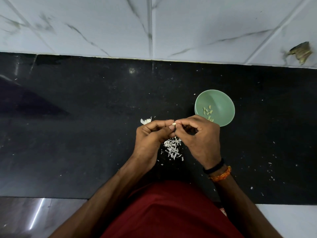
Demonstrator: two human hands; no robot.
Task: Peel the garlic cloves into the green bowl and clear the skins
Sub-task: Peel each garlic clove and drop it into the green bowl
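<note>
A small garlic clove (174, 124) sits pinched between both hands above the black counter. My left hand (154, 134) grips it from the left with curled fingers and thumb. My right hand (200, 134) pinches its tip from the right. The green bowl (223, 102) stands just behind my right hand and holds several peeled cloves (207, 111). A pile of white skins (172, 147) lies on the counter below and between my hands. A remaining piece of the garlic bulb (145, 120) lies just beyond my left hand.
The black counter (85, 134) runs across the view, backed by a white marble-patterned tile wall (154, 28). Stray skin flakes (271, 170) are scattered at the right. The counter's front edge (51, 197) is near my body.
</note>
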